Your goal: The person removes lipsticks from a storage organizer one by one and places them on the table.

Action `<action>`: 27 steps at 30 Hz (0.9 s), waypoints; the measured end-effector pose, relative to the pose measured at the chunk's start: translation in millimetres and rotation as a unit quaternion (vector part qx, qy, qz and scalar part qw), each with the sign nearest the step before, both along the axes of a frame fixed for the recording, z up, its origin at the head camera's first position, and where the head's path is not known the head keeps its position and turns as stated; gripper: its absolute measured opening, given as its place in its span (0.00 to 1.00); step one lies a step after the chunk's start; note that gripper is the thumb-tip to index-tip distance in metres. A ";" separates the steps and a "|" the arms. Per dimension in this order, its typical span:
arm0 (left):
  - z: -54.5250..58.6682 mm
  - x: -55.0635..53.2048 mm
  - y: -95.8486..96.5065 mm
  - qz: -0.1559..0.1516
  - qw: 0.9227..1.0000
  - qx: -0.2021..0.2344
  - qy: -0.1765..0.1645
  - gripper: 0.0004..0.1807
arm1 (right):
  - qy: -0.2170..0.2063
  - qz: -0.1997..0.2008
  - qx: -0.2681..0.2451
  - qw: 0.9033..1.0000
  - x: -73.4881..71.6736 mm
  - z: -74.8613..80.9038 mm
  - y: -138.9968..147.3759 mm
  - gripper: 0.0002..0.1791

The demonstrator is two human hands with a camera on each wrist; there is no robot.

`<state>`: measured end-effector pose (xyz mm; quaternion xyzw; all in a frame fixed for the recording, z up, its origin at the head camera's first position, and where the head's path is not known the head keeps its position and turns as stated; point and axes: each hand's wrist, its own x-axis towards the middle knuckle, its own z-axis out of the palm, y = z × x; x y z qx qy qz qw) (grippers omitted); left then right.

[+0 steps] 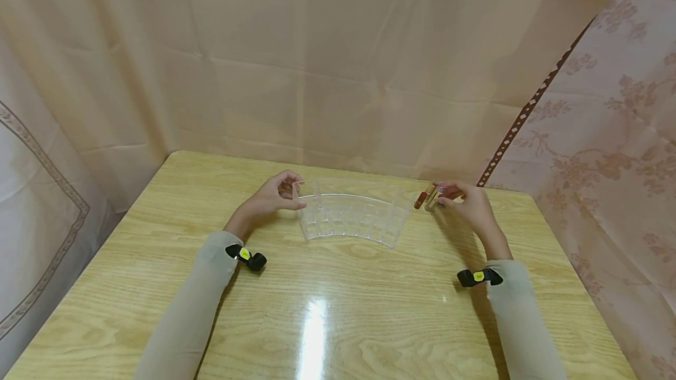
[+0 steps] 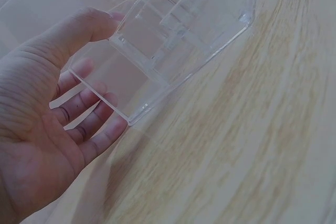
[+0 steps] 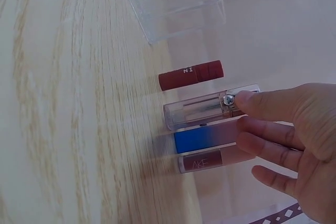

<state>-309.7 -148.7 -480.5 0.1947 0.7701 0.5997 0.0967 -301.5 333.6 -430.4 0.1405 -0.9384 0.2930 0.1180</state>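
Note:
A curved clear plastic organizer [image 1: 351, 224] with several compartments sits on the table, left of the lip tubes. My left hand [image 1: 277, 192] grips its left end, thumb on the upper edge and fingers around the side wall [image 2: 100, 85]. On the right, my right hand [image 1: 467, 207] pinches a clear pinkish lip tube [image 3: 197, 111], thumb near its round silvery stud. Its other fingers lie by a blue-to-pink tube [image 3: 202, 137] and a dark tube with pale lettering [image 3: 202, 161]. A dark red lip tube [image 3: 191, 75] stands slightly apart, nearer the organizer.
The wood-grain table [image 1: 369, 309] carries a bright light reflection near its front. Beige cloth [image 1: 317, 75] hangs behind it, with floral cloth [image 1: 623, 163] at the right. Each sleeve cuff bears a small black camera [image 1: 256, 261].

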 end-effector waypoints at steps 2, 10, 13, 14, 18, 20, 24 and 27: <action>-0.1 0.3 0.2 0.001 1.000 0.000 0.000 0.31 | -0.001 -0.002 -0.002 1.000 0.9 0.2 0.3 0.17; -0.8 0.9 0.5 0.002 1.000 -0.016 0.003 0.33 | 0.002 -0.007 -0.012 1.000 3.7 -0.1 1.3 0.16; -1.0 0.7 0.6 0.001 1.000 -0.018 0.000 0.33 | 0.005 -0.009 -0.009 1.000 5.1 0.5 0.8 0.16; -1.0 0.8 0.7 0.001 1.000 -0.019 0.000 0.32 | 0.006 -0.009 -0.010 1.000 5.6 1.1 0.5 0.16; -1.9 0.1 0.9 0.000 1.000 -0.014 -0.003 0.32 | 0.006 -0.008 -0.014 1.000 7.6 4.1 -0.8 0.17; -2.3 -0.1 0.8 -0.001 1.000 -0.015 0.000 0.32 | 0.007 -0.007 -0.018 1.000 8.4 5.8 -1.6 0.17; -2.7 0.3 0.3 -0.004 1.000 -0.019 0.002 0.34 | 0.016 -0.012 -0.019 1.000 8.6 7.5 -2.5 0.15; -3.8 1.7 -0.1 -0.003 1.000 -0.023 -0.003 0.36 | 0.025 -0.014 -0.020 0.999 8.6 8.6 -3.0 0.14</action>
